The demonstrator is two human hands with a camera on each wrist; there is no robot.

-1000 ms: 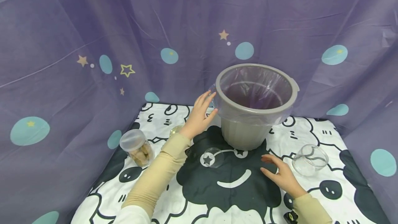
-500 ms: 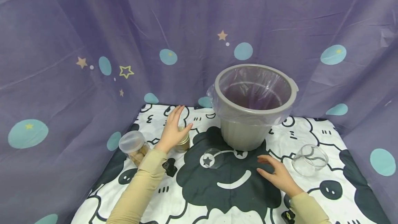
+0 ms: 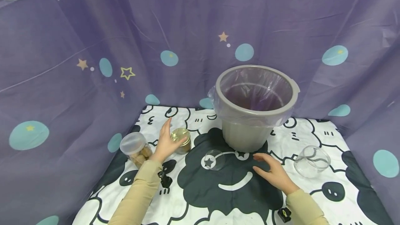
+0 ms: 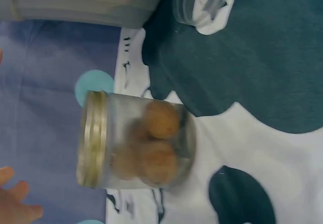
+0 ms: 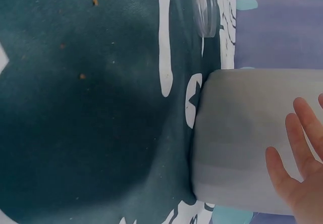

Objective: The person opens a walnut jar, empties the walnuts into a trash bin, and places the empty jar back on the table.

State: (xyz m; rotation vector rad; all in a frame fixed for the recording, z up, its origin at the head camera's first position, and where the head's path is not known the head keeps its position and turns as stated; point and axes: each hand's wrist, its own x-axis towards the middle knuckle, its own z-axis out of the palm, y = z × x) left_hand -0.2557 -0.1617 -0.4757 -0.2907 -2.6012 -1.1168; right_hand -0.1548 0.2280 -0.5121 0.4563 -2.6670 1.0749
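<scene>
My left hand (image 3: 167,144) is just left of a clear jar with a gold lid (image 3: 182,141), thumb and fingers spread apart beside it, holding nothing. In the left wrist view this jar (image 4: 146,143) contains several round brown pieces, and fingertips (image 4: 19,189) show at the lower left. Over the dark cloud print my right hand (image 3: 274,173) hovers with relaxed fingers, also holding nothing. The right wrist view has its fingers (image 5: 300,143) overlapping the grey bin (image 5: 242,138). Between the hands, a round clear lid or shallow dish (image 3: 215,160) lies on the cloth.
A grey bin (image 3: 243,136) with a clear plastic liner stands at the back. At the left is a jar with a frosted lid (image 3: 133,143) and tan pieces inside; an uncovered clear jar (image 3: 311,161) is at the right. Small crumbs (image 5: 82,76) dot the printed cloth.
My left hand has come away from the bin's liner, moving left and nearer to me, to beside the gold-lidded jar. The right hand has shifted slightly left.
</scene>
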